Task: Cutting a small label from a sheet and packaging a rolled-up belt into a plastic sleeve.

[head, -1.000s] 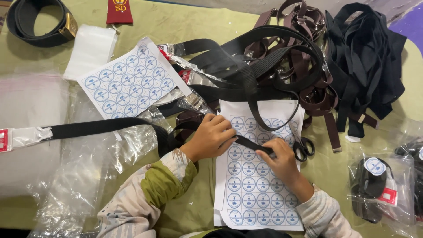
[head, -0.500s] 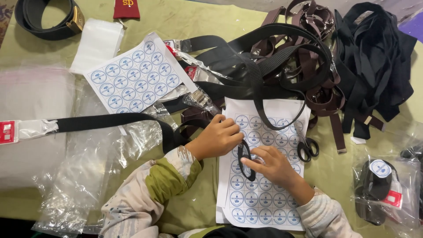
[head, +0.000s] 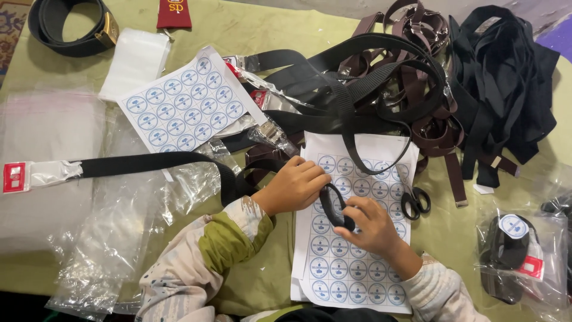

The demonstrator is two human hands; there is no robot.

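Sticker sheet (head: 357,268), white with round blue labels, is lying nearest, under both hands. Left hand (head: 295,185) is curling its fingers onto the black belt (head: 330,203); right hand (head: 369,229) is pinching the belt's rolled loop over the sheet. Scissors (head: 415,203) are resting just right. Near right, a clear bag (head: 515,256) is holding a rolled belt with a round label. Far left, a second sticker sheet (head: 185,101) is lying beside empty clear bags (head: 44,137). Far right, a belt heap (head: 429,77) is piling up.
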